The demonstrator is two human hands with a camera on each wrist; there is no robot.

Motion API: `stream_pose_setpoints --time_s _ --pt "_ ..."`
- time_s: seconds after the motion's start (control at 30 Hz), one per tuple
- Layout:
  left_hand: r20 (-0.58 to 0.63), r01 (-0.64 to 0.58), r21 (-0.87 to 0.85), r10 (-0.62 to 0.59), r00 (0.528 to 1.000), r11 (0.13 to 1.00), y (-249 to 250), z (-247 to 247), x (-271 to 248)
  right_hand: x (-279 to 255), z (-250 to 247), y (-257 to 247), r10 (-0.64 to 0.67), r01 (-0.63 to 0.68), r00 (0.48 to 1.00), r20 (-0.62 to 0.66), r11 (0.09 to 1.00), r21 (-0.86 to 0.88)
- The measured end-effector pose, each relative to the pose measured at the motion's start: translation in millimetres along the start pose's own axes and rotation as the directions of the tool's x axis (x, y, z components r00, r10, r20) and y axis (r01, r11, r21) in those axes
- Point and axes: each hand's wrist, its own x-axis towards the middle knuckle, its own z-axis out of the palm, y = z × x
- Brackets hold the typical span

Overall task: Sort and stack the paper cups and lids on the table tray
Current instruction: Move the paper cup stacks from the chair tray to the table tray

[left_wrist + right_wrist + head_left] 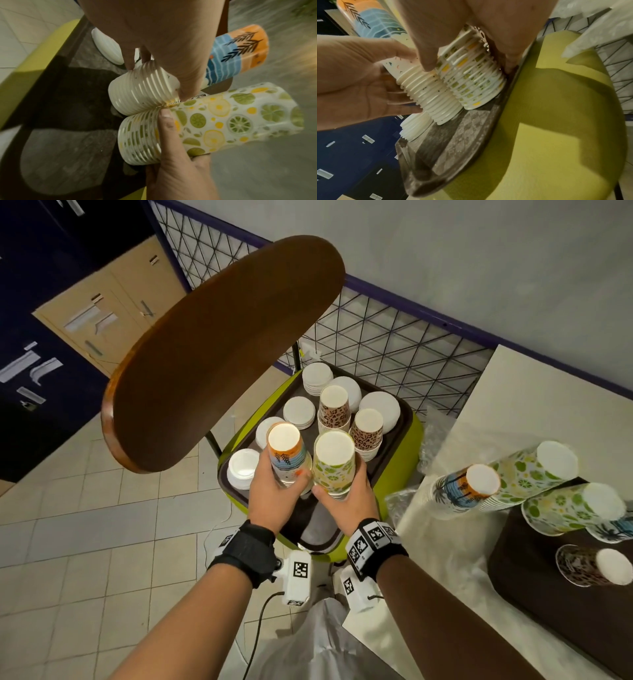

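My left hand (277,491) grips an upside-down stack of orange-and-blue palm cups (286,457). Right beside it, my right hand (339,498) grips an upside-down stack of lemon-and-lime cups (334,463). The two stacks touch side by side over the front of the dark brown tray (400,426). In the right wrist view both stacks lean, the lemon stack (471,81) and the palm stack (428,94) with their rims at the tray floor (453,148). Two leopard-print cup stacks (334,409) and several white lid stacks (299,411) stand further back on the tray.
The tray rests on a lime-green stool (407,446). A large brown wooden board (222,347) overhangs the left. To the right, a white table (479,412) carries more cup stacks lying on their sides (513,484) and a dark box (534,577). A wire mesh fence stands behind.
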Motion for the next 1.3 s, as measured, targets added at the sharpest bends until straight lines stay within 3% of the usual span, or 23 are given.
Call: stream_pose_setpoints --time_s 0.33,0.5,0.73,0.97,1.1,1.3 --pt "0.006 0.109 -0.11 -0.109 0.994 0.988 -16 11 3 1 2 -11 -0.027 0.023 0.999 -0.043 0.996 -0.081" --pt "-0.035 0.097 -0.086 -0.101 0.994 0.992 -18 14 6 0 1 -17 -0.008 0.0 0.995 -0.101 0.997 -0.072" --pt "-0.073 0.065 0.067 -0.06 0.995 0.996 -22 18 9 -4 -12 -15 0.039 -0.032 0.994 -0.103 0.997 0.067" --pt "-0.068 0.058 0.049 -0.055 0.996 0.997 -25 12 2 -19 -26 -22 0.008 -0.003 0.999 -0.041 0.991 0.135" --pt "-0.016 0.005 -0.032 -0.006 1.0 0.999 -12 7 -25 -57 -55 -17 0.001 0.0 1.0 -0.004 0.965 0.264" --pt "0.206 -0.039 -0.148 0.069 0.976 0.988 31 35 -96 -119 -119 32 0.044 0.006 0.987 -0.152 0.95 0.311"
